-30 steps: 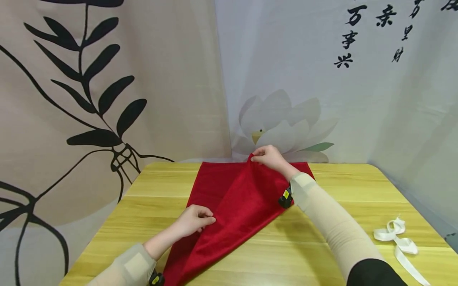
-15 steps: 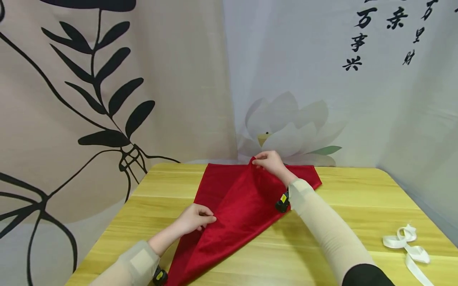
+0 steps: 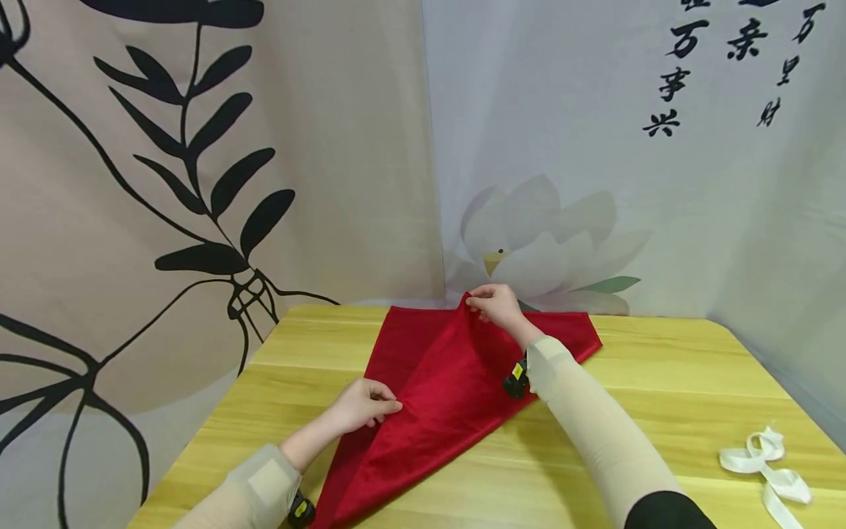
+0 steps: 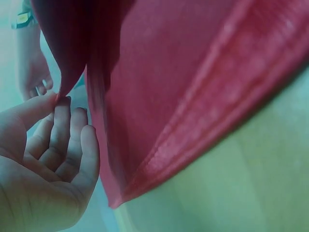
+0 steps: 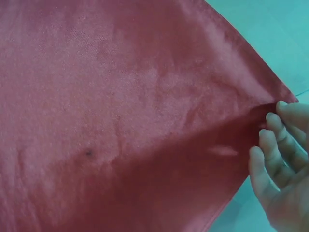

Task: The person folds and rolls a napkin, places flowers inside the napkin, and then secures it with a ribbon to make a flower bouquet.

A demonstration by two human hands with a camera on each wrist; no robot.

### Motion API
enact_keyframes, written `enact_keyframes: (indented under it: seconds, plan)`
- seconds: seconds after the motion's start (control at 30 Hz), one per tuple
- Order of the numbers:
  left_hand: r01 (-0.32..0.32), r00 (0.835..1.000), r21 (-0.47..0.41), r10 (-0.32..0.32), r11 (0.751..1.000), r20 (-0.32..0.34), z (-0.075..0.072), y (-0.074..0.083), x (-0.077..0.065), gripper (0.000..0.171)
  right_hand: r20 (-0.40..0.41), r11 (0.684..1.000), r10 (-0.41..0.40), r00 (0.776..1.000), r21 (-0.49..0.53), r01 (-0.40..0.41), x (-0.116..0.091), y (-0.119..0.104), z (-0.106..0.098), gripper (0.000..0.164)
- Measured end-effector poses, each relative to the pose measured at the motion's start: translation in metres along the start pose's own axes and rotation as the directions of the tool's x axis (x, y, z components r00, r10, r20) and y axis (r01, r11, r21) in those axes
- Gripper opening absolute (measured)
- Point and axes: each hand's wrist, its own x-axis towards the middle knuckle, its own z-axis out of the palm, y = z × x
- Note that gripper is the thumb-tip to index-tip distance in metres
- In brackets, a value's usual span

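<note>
A shiny red cloth [image 3: 449,389] lies partly folded over on the wooden table, one flap raised above the layer beneath. My left hand [image 3: 366,405] pinches the flap's edge between thumb and forefinger; in the left wrist view the cloth [image 4: 159,92] hangs from that pinch, with the other fingers loosely bent. Farther back, near the table's far edge, my right hand [image 3: 499,303] pinches a raised corner of the cloth. The right wrist view shows thumb and fingertips of that hand [image 5: 285,154] at the tip of the cloth [image 5: 120,111].
A white ribbon [image 3: 767,470] lies loosely looped on the right side of the wooden table [image 3: 661,397]. Behind the table hangs a pale curtain [image 3: 357,147] printed with dark leaves, a lotus and black characters. Both forearms wear beige sleeves with small black wrist cameras.
The head view has shifted, so the table and ribbon appear farther right and slightly lower. Both hands keep their pinch on the cloth, with little visible movement of the flap.
</note>
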Motion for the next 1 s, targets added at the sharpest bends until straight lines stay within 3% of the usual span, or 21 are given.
enact_keyframes:
  seconds: [0.4,1.0]
  plan:
    - [-0.011,1.000,-0.005,0.011,1.000,-0.009,-0.006,-0.007,0.003,0.013,-0.045,0.992,0.048,0.998,0.122,-0.042,0.012,0.005,0.019,0.024]
    - [0.055,0.998,-0.020,-0.056,0.998,-0.022,-0.016,-0.011,0.010,0.014,-0.136,0.989,0.087,0.987,0.133,-0.069,0.028,0.006,0.044,0.021]
